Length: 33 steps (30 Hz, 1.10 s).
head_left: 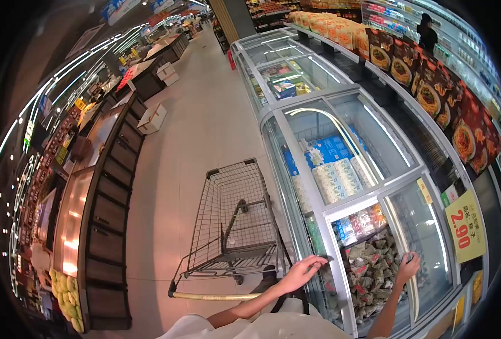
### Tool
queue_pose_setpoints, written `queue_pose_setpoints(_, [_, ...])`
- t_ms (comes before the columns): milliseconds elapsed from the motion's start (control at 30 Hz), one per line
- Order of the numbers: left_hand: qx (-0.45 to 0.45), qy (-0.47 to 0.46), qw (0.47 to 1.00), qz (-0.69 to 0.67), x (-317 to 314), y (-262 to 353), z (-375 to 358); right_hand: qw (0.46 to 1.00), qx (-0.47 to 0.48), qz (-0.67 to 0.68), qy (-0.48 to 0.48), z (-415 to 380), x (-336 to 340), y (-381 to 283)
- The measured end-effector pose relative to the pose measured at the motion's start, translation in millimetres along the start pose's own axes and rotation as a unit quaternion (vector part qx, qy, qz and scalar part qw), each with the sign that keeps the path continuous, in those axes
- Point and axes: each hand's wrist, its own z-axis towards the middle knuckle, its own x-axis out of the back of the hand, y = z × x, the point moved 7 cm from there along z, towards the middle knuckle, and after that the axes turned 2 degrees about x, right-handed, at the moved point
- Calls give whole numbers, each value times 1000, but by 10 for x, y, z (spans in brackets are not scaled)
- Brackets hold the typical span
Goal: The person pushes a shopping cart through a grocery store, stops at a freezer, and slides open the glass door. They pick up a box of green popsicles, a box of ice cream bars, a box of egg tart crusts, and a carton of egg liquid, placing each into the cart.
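Observation:
My left hand rests with its fingers spread on the white frame of a chest freezer, at the left side of an open section. My right hand is curled on the edge of the sliding glass lid at that section's right side. Between the two hands lie several dark bagged frozen packets, with colourful packets behind them.
A wire shopping cart stands just left of the freezer, its handle near my body. A yellow price tag reads 2.90. Noodle packs line the shelf above. A person stands far back. Dark display counters line the aisle's left side.

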Motion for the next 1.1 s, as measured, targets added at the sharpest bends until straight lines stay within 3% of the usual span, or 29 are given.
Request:
queue_pose_setpoints(33, [7,18,999,-39,56,-90,-54,1000,13,-9,19,-58,25,-30])
queue_pose_setpoints(100, [18,51,992,-116,195,-206,-143,999,-4,-35,-33,-167,28,-84])
queue_pose_setpoints(333, [18,135,976,-168,747,-278,-619,994,-47,-90,-45,-799,150,-646])
queue_pose_setpoints(533, [-4,197,957,-212,1168,-649,-1186,998,-25,-46,-44,-1340,300,-1085])
queue_pose_setpoints(900, [33,310,935,-168,2343,-1071,-2599,997,16,-44,-64,-1882,258,-1421])
queue_pose_setpoints(967, [39,351,931,-88,2537,-1088,-2919,996,53,-39,-55,-1842,155,-1352])
queue_pose_setpoints(1000, [42,369,928,-14,2629,-1063,-3074,989,7,-78,-122,-1815,113,-1339])
queue_pose_setpoints(1100, [60,339,927,147,2826,-1145,-3449,989,-68,-74,-112,-1970,504,-1994])
